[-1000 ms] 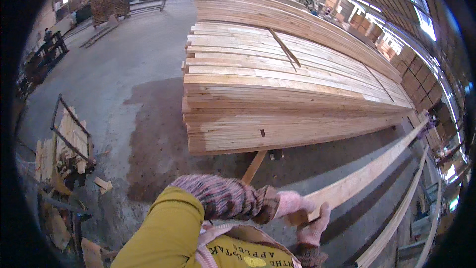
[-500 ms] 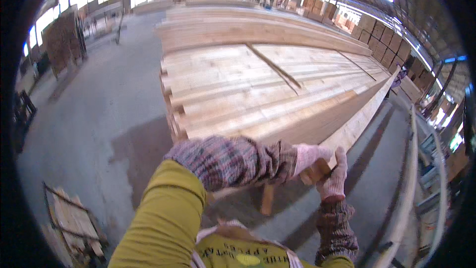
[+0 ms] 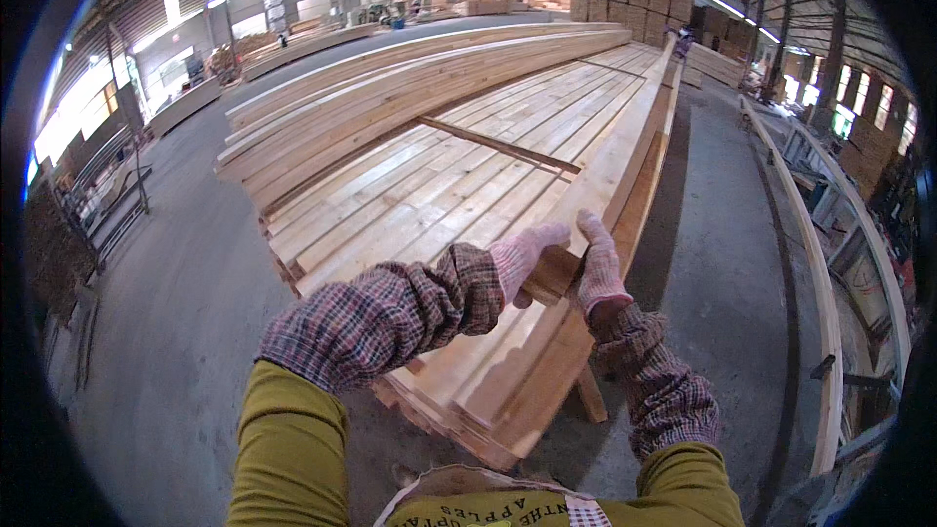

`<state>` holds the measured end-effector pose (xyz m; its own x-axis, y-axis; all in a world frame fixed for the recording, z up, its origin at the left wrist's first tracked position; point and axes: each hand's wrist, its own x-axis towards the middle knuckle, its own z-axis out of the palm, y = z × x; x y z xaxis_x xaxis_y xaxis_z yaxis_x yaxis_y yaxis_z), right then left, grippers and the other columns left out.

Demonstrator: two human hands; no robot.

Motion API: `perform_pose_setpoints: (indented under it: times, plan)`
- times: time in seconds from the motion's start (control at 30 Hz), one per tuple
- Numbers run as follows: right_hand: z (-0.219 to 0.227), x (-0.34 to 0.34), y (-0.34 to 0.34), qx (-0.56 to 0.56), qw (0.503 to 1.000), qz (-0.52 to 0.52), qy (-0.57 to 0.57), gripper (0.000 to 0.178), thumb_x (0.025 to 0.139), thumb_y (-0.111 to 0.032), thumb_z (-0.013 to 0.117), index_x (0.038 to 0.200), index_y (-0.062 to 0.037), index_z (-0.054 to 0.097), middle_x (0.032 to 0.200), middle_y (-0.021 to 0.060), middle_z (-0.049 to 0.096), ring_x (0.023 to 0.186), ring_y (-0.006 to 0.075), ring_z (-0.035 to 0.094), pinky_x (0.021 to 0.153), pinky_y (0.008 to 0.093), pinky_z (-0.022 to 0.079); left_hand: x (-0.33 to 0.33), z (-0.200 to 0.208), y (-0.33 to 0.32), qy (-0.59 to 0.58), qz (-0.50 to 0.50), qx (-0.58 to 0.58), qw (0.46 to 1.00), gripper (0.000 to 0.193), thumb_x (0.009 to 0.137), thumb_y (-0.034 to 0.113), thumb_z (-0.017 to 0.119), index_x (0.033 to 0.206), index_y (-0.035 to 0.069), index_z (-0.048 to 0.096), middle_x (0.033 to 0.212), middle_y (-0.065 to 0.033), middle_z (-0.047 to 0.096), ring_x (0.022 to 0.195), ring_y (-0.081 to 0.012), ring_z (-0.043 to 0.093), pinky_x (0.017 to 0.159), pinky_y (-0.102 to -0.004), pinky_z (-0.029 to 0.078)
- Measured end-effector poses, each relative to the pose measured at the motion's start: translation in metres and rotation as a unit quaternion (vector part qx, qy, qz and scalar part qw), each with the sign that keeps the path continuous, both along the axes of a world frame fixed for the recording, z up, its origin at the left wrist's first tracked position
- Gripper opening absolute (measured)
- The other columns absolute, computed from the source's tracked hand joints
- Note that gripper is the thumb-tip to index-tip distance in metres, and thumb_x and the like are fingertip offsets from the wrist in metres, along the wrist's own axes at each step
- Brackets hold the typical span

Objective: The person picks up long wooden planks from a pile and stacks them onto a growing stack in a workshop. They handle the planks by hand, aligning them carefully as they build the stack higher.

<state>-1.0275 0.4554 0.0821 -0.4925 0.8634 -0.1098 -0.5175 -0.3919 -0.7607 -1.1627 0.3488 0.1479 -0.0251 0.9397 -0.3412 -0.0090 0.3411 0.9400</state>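
Observation:
A long wooden board (image 3: pixel 615 161) stretches away from me, its near end between my two gloved hands. My left hand (image 3: pixel 528 259), in a pink knit glove, is closed on the left side of that end. On the right side, my right hand (image 3: pixel 600 263) grips it, thumb up and fingers partly hidden. The board lies over the right part of a large stack of long boards (image 3: pixel 410 190). At the far end, a person (image 3: pixel 680 39) stands by the same board.
Loose wooden strips (image 3: pixel 498 146) lie across the stack, beside a higher row of boards (image 3: pixel 390 88). A wooden leg (image 3: pixel 590 393) shows beneath the near end. To the right runs a long rail (image 3: pixel 795 234) beside a metal frame (image 3: pixel 869 224). Timber piles (image 3: pixel 634 0) stand far back.
The board in my hands has moved left, from beside the stack to over it. My view has turned right, and both hands sit higher in the picture.

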Motion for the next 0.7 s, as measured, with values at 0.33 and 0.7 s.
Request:
perform_pose_setpoints:
  times: [0.33,0.7]
  plan:
    - [-0.1,-0.208,-0.009,0.017,0.992,-0.094,-0.085,0.054,0.096,-0.031,0.067,0.14,-0.0019,0.059,0.145,0.0098,0.058,0.135,0.024,0.049,0.116,0.0357,0.035,-0.209,-0.12,-0.01,-0.13,0.002,-0.063,0.989,0.059,0.087,0.069,0.058,0.116,0.018,0.069,0.104,-0.0066,0.07,0.089,-0.022,0.062,0.072,-0.0406,0.043]
    - [-0.064,-0.289,0.001,0.074,0.96,-0.187,-0.194,0.059,0.096,-0.038,0.066,0.142,-0.003,0.057,0.147,0.0109,0.055,0.137,0.0247,0.049,0.118,0.038,0.033,-0.288,-0.146,0.069,-0.375,-0.057,-0.093,0.921,0.041,0.096,0.046,0.065,0.118,0.011,0.069,0.11,-0.0073,0.073,0.095,-0.0208,0.07,0.079,-0.0405,0.057]
